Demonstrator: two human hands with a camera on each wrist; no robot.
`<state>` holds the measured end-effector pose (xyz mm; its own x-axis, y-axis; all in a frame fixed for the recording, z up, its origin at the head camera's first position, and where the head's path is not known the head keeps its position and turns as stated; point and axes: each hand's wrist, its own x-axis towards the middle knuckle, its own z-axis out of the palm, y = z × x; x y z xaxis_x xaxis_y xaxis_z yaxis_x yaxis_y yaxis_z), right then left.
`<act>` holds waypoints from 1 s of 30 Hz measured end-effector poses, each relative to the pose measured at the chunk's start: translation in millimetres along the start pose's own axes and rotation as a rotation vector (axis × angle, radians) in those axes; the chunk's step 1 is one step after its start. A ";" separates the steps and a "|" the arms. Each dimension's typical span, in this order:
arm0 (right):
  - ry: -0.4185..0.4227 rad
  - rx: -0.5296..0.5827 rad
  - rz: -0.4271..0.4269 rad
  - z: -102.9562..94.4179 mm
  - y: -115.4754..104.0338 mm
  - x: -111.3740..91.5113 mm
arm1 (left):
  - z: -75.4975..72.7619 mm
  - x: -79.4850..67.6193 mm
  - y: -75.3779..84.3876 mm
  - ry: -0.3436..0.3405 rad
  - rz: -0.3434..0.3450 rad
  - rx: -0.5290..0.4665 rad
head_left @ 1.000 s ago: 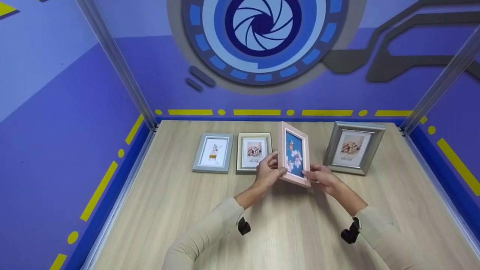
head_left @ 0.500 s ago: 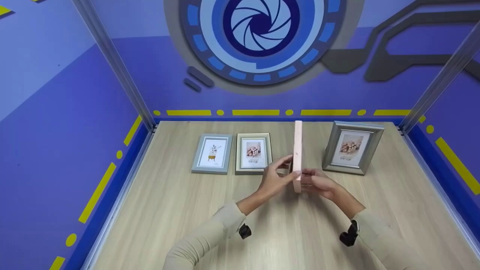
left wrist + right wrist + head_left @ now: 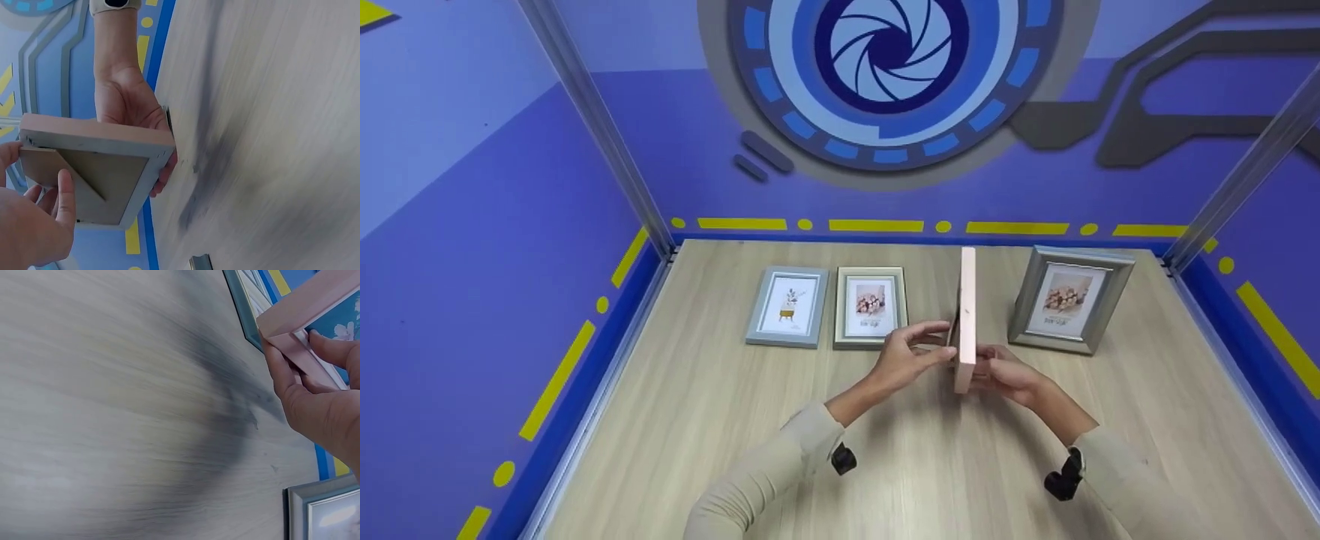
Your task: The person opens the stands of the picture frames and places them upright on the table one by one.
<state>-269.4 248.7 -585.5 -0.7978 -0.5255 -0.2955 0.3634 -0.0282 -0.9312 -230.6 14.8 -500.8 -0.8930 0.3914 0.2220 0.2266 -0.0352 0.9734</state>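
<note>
A pink picture frame [image 3: 968, 307] is held edge-on above the table, its blue flower picture facing right. My right hand [image 3: 1011, 377] grips its lower edge, with the thumb over the front in the right wrist view. On the left, my left hand [image 3: 904, 358] is at the frame's back. In the left wrist view, its thumb and a finger pinch the brown easel stand [image 3: 42, 164], which stands out at an angle from the grey backing [image 3: 115, 174].
Left of the hands, a blue-grey picture frame [image 3: 759, 307] and a champagne-coloured picture frame [image 3: 870, 271] stand side by side. A larger silver picture frame [image 3: 1099, 319] stands to the right. Purple panels [image 3: 660, 180] enclose the wooden table [image 3: 697, 420].
The pink frame has turned from showing its picture to edge-on and shifted right. My left fingers have moved from its side edge to the stand on its back.
</note>
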 end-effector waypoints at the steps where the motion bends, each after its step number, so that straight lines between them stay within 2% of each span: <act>1: 0.000 -0.008 0.003 -0.5 0.4 -0.1 | -1.7 0.0 0.6 0.001 0.002 0.012; 6: 0.004 -0.023 0.014 -1.9 1.6 -0.5 | -10.0 2.1 0.5 0.020 0.033 0.093; 9: 0.005 -0.011 0.017 -2.5 1.3 -1.0 | -16.0 7.0 -10.9 0.046 0.051 0.133; 13: -0.013 0.022 0.018 -3.9 -0.4 -2.5 | -26.2 14.6 -29.9 0.128 0.073 0.213; 16: -0.030 0.030 0.017 -5.9 -1.8 -3.0 | -33.5 17.3 -35.6 0.200 0.087 0.257; 18: -0.032 0.022 0.018 -7.1 -2.2 -3.1 | -36.3 18.3 -37.0 0.221 0.104 0.269; 20: -0.028 0.014 0.017 -7.8 -2.3 -3.1 | -37.9 18.5 -38.2 0.214 0.133 0.299; 22: -0.022 0.018 0.016 -7.9 -2.0 -3.1 | -38.4 18.5 -38.8 0.200 0.189 0.362; 24: -0.017 0.023 0.014 -7.7 -1.3 -3.1 | -38.6 18.1 -38.9 0.180 0.279 0.487; 30: 0.027 0.003 0.023 -5.6 1.5 -1.6 | -39.5 16.7 -37.2 0.050 0.666 1.079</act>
<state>-270.3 254.3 -587.6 -0.8019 -0.5032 -0.3221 0.3830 -0.0190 -0.9236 -269.3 -13.6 -531.0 -0.4933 0.5503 0.6737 0.8152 0.5628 0.1372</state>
